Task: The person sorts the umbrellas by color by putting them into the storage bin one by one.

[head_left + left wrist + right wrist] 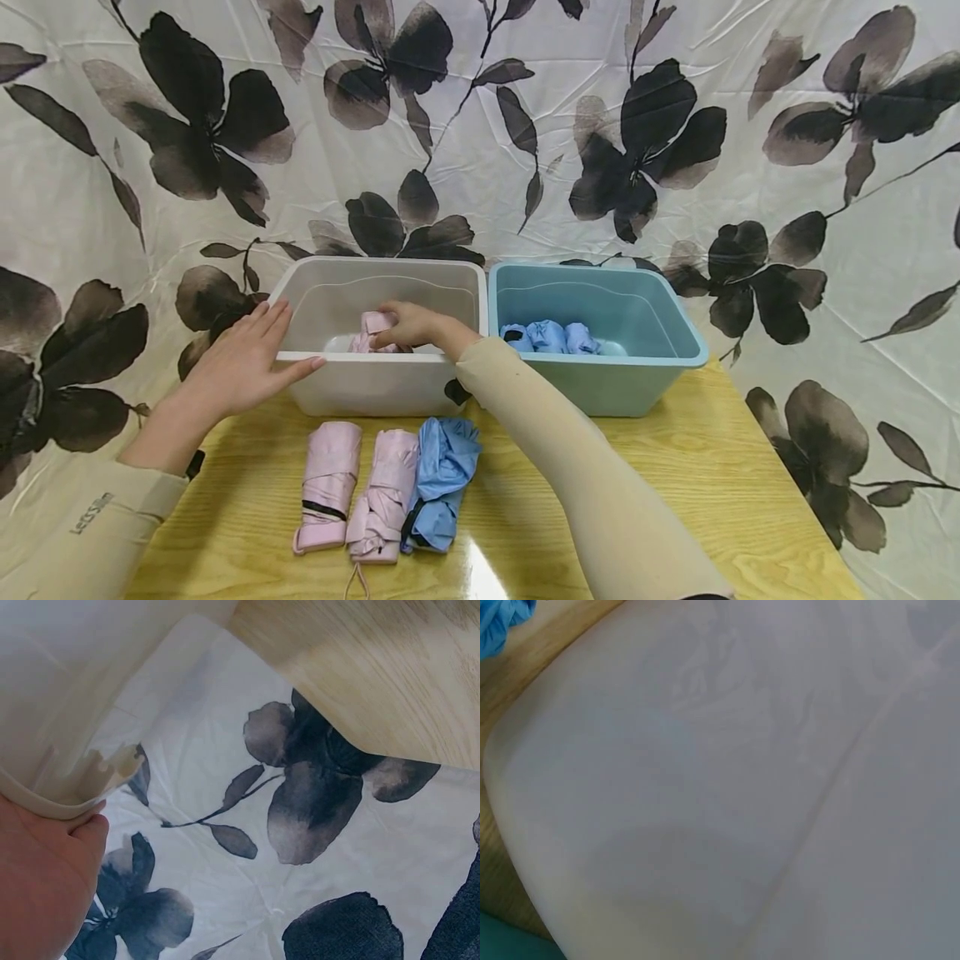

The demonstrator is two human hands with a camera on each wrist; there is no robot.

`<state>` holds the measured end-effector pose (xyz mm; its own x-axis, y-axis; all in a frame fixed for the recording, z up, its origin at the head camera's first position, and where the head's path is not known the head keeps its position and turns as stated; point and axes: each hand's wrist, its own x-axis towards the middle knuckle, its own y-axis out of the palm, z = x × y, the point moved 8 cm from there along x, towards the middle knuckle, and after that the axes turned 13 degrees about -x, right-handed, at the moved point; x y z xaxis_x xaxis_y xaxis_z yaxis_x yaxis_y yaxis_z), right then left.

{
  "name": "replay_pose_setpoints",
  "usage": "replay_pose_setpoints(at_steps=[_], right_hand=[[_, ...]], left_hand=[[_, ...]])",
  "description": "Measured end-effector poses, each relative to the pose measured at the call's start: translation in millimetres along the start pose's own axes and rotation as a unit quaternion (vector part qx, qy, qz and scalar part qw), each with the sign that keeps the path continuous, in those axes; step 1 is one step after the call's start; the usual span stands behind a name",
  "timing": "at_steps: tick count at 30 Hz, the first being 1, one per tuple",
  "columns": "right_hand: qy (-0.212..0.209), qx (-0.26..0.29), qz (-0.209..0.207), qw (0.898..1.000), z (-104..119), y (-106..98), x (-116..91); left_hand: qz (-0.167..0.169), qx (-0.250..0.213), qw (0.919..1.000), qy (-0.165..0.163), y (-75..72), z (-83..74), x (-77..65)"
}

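In the head view my right hand reaches into the white bin and grips a pink folded umbrella near the bin's floor. The front wall hides that umbrella's lower part. My left hand rests on the bin's left rim, fingers straight and thumb spread along the front edge. In the left wrist view the same hand touches the rim. Two pink folded umbrellas and a blue folded umbrella lie side by side before the bin. The right wrist view shows mostly the bin's pale wall.
Against the white bin's right side stands a blue bin, with three rolled blue umbrellas inside at its left. Both bins sit on a wood-grain table. A white cloth with dark flowers hangs behind and around the table.
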<state>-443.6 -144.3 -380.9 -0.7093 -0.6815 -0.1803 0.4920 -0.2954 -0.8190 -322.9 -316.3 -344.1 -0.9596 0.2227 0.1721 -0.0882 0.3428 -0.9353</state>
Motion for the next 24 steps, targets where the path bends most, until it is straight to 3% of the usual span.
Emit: replay_pose_setpoints(at_steps=[5,12,17,24], right_hand=[[0.005,0.024,0.046,0.999,-0.5,5.7,-4.9],[0.045,0.071,0.146,0.986,-1.8,18.9,-13.9],[0.047,0.059,0.139,0.987,-2.2,17.2,-15.6],[0.02,0.047,0.12,0.991,-1.6,12.3,-16.7]], left_hand=[[-0.002,-0.001,1.0,0.001,0.3,-1.6,-0.2],[-0.003,0.0,1.0,0.0,0.6,-0.8,0.4],[-0.012,-0.002,0.9999,0.01,-1.0,-2.7,0.9],[-0.013,-0.005,0.9999,0.01,-0.5,-2.1,1.0]])
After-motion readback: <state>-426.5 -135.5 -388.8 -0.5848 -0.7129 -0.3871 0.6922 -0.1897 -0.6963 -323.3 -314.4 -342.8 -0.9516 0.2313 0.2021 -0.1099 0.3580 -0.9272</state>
